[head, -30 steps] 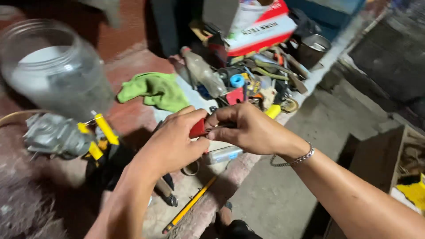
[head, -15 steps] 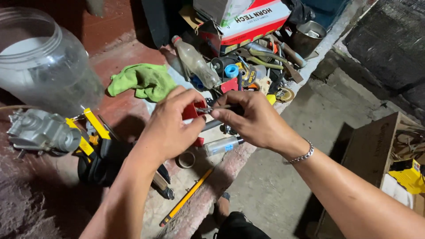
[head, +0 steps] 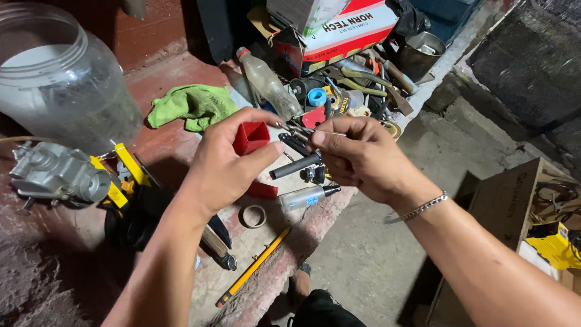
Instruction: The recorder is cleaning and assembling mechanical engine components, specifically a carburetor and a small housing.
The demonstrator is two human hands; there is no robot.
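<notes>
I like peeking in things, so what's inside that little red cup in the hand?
The left hand holds the red cup with its open top facing up. Inside, only red walls and a dark hollow show. The bottom is in shadow, so I cannot tell whether it holds anything.

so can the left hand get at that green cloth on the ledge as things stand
Probably not straight away: the left hand is holding a small red square plastic holder. The crumpled green cloth lies just beyond it with nothing between.

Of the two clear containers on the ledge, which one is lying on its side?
The small plastic bottle with the orange cap, beside the green cloth, lies on its side. The large wide-mouthed jar at far left is much bigger.
</notes>
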